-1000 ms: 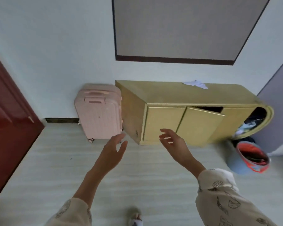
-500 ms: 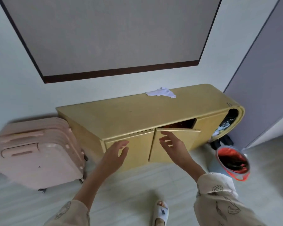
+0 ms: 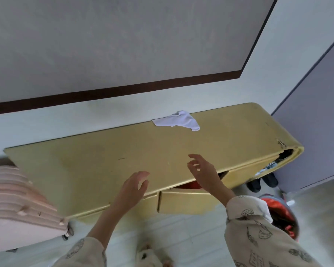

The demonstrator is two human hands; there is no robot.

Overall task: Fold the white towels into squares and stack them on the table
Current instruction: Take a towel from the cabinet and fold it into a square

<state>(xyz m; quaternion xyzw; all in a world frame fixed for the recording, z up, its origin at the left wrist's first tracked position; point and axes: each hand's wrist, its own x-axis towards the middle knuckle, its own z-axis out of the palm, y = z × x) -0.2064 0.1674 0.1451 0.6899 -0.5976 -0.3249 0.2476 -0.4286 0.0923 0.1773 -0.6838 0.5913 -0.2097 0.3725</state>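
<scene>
Down at my far left, a pink suitcase (image 3: 17, 201) stands on the floor, just beside the left end of the long yellow bench (image 3: 108, 160). My left hand (image 3: 132, 187) hovers over the front edge of the bench top, fingers straight and a little apart, holding nothing. Below the edge, one cupboard door (image 3: 185, 201) hangs ajar, with something red showing in the gap above it. My right hand (image 3: 204, 172) is raised over the same front edge, fingers loosely spread and slightly bent, also holding nothing. A crumpled white towel (image 3: 176, 121) lies well apart from both hands, at the back of the bench top against the wall. Further right, the bench's rounded end is open, with dark shoes (image 3: 262, 183) on the floor by it and a red-lined bin (image 3: 278, 212) behind my right sleeve (image 3: 258, 237).
</scene>
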